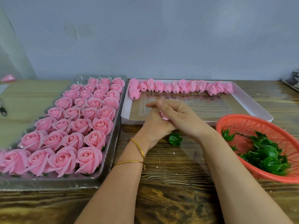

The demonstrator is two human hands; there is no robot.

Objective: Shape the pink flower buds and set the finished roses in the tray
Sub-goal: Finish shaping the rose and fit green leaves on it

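Pink bud [163, 115] sits between both hands, above the near edge of the white box [126, 109], only a bit of petal showing.

Head view, the only one:
- Left hand [154, 126]: fingers curled up around the bud from below, gripping it. Two gold bangles [137, 147] on that wrist.
- Right hand [180, 116]: laid over the left, fingers wrapped across the top of the bud and pointing left, thumb side closed in. Bud is mostly hidden, so its shape can't be told.
- Clear plastic tray [111, 143] at left on the wooden table [169, 177], packed with finished roses [90, 124] in rows of four, open faces up, touching each other.
- White box lies just right of the tray. Row of unshaped buds [182, 87] lines its far wall, stems toward the person, with two more stacked at the left corner.
- Single green calyx [175, 139] on the table, just below the hands, apart from them.
- Red mesh basket [229, 118] at right, near side of the box, its rim overlapping the box corner, with a pile of green calyxes [265, 156] inside.
- Grey wall [145, 38] behind.
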